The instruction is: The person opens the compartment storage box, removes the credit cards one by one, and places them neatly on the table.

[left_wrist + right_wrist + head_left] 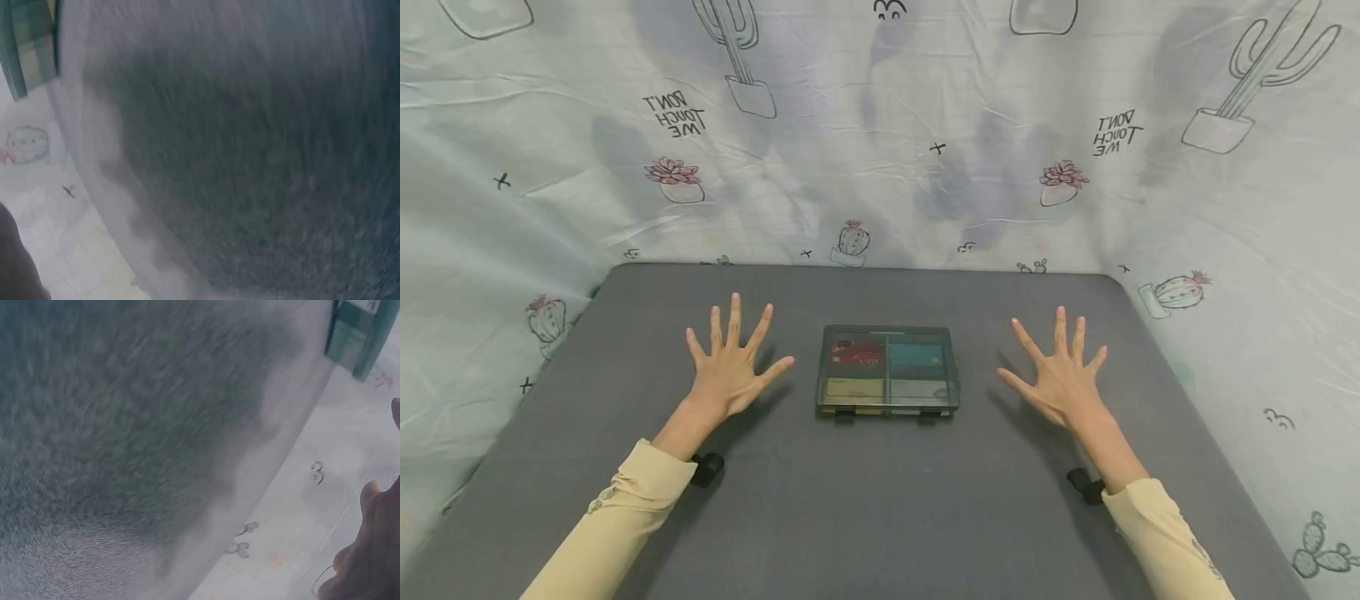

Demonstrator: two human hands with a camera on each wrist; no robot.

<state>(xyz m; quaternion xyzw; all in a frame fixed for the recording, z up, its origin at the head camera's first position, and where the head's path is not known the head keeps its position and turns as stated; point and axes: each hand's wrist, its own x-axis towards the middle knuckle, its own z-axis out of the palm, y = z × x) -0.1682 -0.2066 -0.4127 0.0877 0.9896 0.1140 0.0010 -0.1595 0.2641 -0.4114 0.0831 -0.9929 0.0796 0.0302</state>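
A dark translucent plastic case (887, 372) with its lid closed lies mid-table. Through the lid show a red card marked VIP, a blue card, a yellowish block and a grey one, in separate compartments. To its left, my left hand (727, 377) hovers over the table with fingers spread, holding nothing. On the other side, my right hand (1060, 385) is likewise spread and apart from the case. Each wrist view catches a corner of the case, the left one (34, 47) and the right one (356, 337), plus part of the right hand (372, 544).
The grey table (880, 508) has rounded far corners. Behind and beside it hangs a white cloth (880, 125) printed with cacti and mirrored lettering. Small black devices (707, 469) sit at both wrists, by the pale yellow sleeves (625, 508).
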